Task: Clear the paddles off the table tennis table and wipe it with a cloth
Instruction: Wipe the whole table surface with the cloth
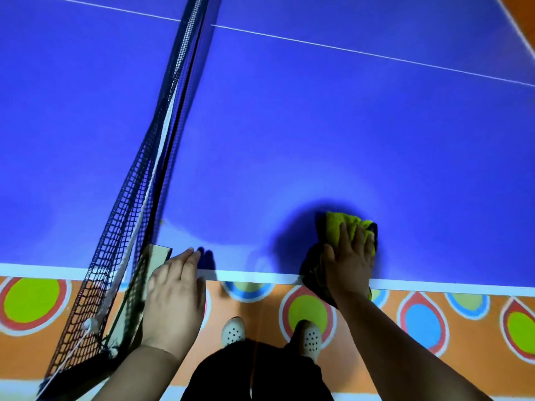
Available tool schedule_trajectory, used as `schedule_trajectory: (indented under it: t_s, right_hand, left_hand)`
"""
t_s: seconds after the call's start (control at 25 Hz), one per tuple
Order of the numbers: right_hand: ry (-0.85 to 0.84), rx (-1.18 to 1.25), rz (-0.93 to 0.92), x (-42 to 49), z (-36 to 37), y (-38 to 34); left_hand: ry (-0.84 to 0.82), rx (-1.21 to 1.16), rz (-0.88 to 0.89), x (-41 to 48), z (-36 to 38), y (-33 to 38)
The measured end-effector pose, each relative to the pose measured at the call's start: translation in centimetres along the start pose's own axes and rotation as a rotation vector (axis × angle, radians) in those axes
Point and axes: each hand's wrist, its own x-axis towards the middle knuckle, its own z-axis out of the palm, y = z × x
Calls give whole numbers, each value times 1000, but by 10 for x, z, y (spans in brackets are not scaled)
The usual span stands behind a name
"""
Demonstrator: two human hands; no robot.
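Head view, looking steeply down over the near long side of the table.

- Table tennis table: blue top, with a white edge band along the near side and a thin white centre line crossing the far part. Faint curved smear marks show on the surface near the edge.
- Net: black mesh with a white top tape. It runs from the upper middle down to the lower left and overhangs the table side. A pale net bracket sits on the table edge at its foot.
- Cloth: yellow-green with a dark side, bunched up. It lies on the blue top right at the near edge, to the right of the net, and a dark fold droops over the edge band.
- Right hand: laid flat on top of the cloth with fingers spread and nearly straight, palm pressing it against the table. It is not clenched around it.
- Left hand: released and holding nothing. The fingers are extended, with the tips at the edge band just right of the net bracket. How firmly they bear on the table cannot be told.
- Floor: orange, painted with coloured drop shapes.
- White perforated clogs and dark trousers show between the forearms.
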Motion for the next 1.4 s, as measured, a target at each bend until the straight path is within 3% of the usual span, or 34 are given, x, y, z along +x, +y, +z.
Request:
schedule_trajectory:
  t_s: [0.16, 0.36, 0.6, 0.72, 0.88, 1.16, 1.4]
  right_hand:
    - [-36, -67, 25, -25, 19, -44]
    - [-114, -88, -119, -55, 49, -139]
    - [-345, -143, -546, -73, 66, -205]
    - [-379, -156, -739, -77, 59, -187]
    - [-364, -87, -776, -75, 50, -140]
    - [-348, -71, -530, -55, 6, -36]
    - [-294, -4, -380, -27, -35, 73]
  left_hand:
    - [-30, -3, -40, -1, 2, -21]
    - [-41, -42, -112, -13, 0, -39]
    - [8, -79, -137, -7, -4, -43]
    - [-13, -84, -79, -1, -4, -36]
    - [-77, -52, -18, 10, -1, -10]
    - [-241, -45, 219, 35, 15, 81]
    - [-226, -34, 390, 51, 39, 194]
